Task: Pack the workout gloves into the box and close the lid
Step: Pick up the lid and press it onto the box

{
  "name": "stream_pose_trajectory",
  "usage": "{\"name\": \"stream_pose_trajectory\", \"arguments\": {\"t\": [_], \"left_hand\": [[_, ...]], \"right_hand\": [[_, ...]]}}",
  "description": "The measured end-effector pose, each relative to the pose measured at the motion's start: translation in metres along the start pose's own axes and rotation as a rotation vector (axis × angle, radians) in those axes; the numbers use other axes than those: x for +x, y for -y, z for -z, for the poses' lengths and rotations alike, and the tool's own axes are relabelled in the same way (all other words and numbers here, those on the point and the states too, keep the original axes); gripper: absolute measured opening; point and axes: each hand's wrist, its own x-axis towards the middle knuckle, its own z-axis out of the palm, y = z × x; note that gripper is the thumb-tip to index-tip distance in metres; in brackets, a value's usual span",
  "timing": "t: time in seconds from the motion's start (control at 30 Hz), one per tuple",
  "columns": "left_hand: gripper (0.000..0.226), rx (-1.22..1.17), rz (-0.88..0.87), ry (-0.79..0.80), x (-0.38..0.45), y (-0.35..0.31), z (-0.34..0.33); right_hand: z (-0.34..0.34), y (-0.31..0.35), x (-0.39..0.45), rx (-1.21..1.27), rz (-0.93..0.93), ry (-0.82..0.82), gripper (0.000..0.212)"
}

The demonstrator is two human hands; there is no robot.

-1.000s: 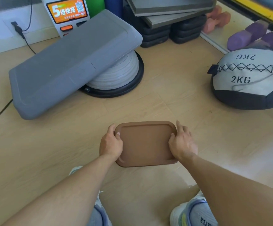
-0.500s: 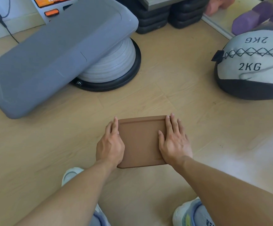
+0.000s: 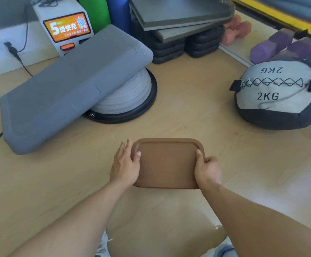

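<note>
Brown lid (image 3: 166, 164) seated on box | left hand (image 3: 126, 166) flat against lid's left edge, fingers apart | right hand (image 3: 207, 170) clamped on its right edge | I judged closing step; next, press corners down.

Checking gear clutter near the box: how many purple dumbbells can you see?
2: one purple dumbbell lies far right beyond the 2KG ball, the second just right of it. More may be hidden past the frame edge.
</note>
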Motion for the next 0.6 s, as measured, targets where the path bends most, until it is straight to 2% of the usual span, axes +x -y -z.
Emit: {"name": "stream_pose_trajectory", "arguments": {"t": [0.1, 0.3, 0.5, 0.57, 0.6], "left_hand": [[0.069, -0.075, 0.018, -0.059, -0.001, -0.010, -0.002], [0.069, -0.123, 0.046, 0.032, -0.005, -0.022, -0.005], [0.066, -0.137, 0.086, 0.042, -0.006, -0.024, -0.002], [0.065, -0.138, 0.095, 0.050, -0.007, -0.023, -0.001], [0.065, -0.145, 0.103, 0.051, -0.007, -0.022, 0.000]], "right_hand": [[0.000, 0.016, 0.016, 0.109, -0.058, -0.037, 0.048], [-0.001, 0.043, 0.037, 0.206, -0.087, 0.170, 0.031], [0.006, 0.048, 0.037, 0.191, -0.110, 0.259, 0.023], [0.008, 0.048, 0.036, 0.166, -0.100, 0.272, 0.026], [0.009, 0.048, 0.034, 0.160, -0.095, 0.258, 0.035]]}}
